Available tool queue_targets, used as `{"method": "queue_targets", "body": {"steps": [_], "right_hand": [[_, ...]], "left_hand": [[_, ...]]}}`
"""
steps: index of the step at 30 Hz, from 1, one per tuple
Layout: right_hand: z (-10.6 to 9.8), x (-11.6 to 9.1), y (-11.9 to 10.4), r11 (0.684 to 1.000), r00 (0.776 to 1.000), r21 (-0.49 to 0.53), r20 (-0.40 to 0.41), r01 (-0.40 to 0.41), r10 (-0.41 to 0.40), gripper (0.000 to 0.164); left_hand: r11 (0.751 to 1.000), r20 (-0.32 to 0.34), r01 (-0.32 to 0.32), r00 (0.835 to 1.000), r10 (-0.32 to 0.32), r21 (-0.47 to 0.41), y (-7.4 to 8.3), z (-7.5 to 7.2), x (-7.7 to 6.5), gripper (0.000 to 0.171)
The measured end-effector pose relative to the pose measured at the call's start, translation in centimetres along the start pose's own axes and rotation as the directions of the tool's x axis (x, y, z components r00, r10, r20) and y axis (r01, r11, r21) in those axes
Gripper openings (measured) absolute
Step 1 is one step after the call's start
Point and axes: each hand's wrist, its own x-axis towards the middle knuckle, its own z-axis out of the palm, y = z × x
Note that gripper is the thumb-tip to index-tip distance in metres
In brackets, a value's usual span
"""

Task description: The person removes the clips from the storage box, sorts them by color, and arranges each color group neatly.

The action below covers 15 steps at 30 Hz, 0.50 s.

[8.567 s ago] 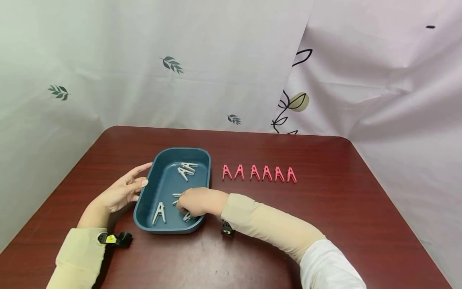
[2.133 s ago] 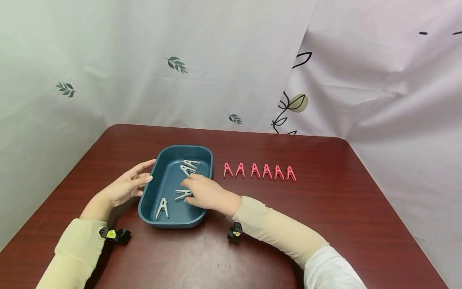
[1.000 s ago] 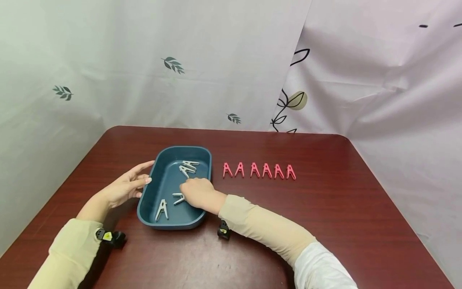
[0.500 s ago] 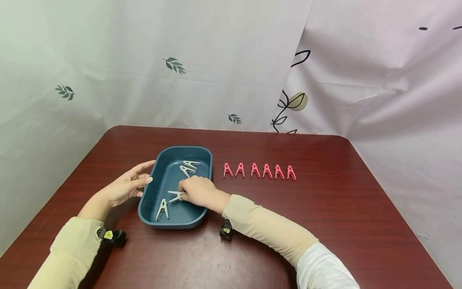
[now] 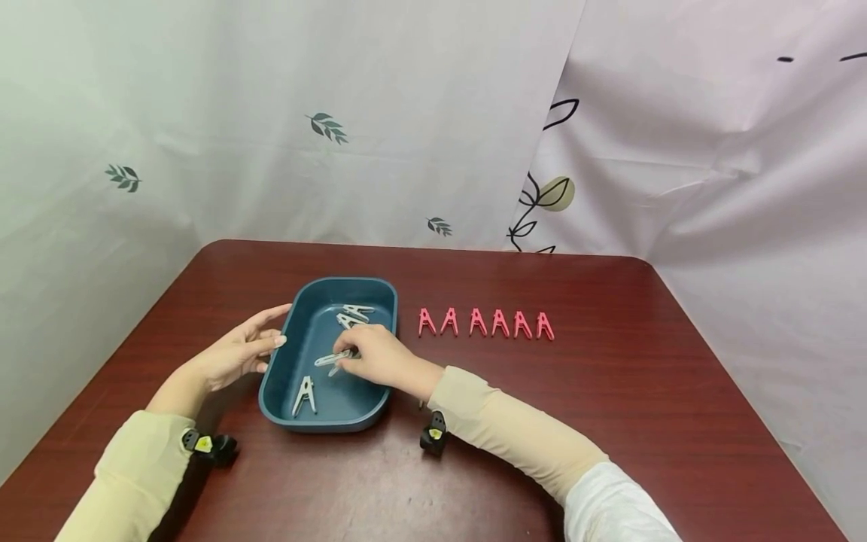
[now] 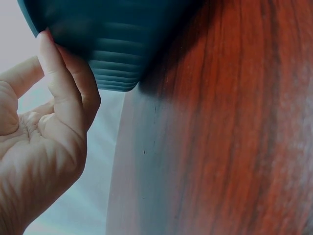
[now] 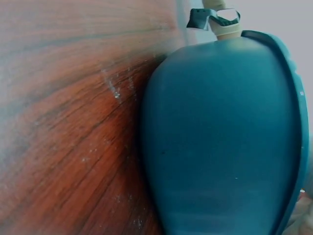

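Observation:
In the head view my left hand [image 5: 237,350] rests against the left side of the blue tray [image 5: 271,406], long finger along the rim and thumb at its edge. The left wrist view shows its fingertips touching the tray's outer wall [image 6: 120,54]. Inside the tray, my right hand [image 5: 382,357] pinches a white clothespin [image 5: 330,360] between thumb and fingers; the clip's far end is hidden by them. Another white clothespin [image 5: 304,395] lies near the front left corner. Two more, including this upper clothespin [image 5: 359,311], lie close together toward the back, partly behind the right hand.
Several pink clothespins [image 5: 500,324] stand in a row on the dark red table [image 5: 576,391], right of the tray. A small pale bit [image 5: 421,404] shows beside my right wrist. The tray's outer wall [image 7: 215,127] fills much of the right wrist view.
A white clothespin seen earliest at the tray's front right is gone from there. Lately my right hand has risen slightly and turned the clothespin it pinches. The left hand stays put.

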Motion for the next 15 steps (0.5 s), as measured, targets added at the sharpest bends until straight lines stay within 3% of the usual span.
{"method": "queue_targets", "body": {"steps": [8,15], "right_hand": [[-0.4,-1.2,0.4,0.982,0.995,0.186,-0.099,0.035,-0.016,0.013],[-0.9,-2.2,0.6,0.946,0.985,0.325,-0.17,0.026,0.032,0.017]], "left_hand": [[1.0,-0.011,0.001,1.0,-0.001,0.001,0.0,0.1,-0.1,0.063],[1.0,-0.004,-0.015,1.0,0.015,-0.025,-0.1,0.1,-0.1,0.06]]}}
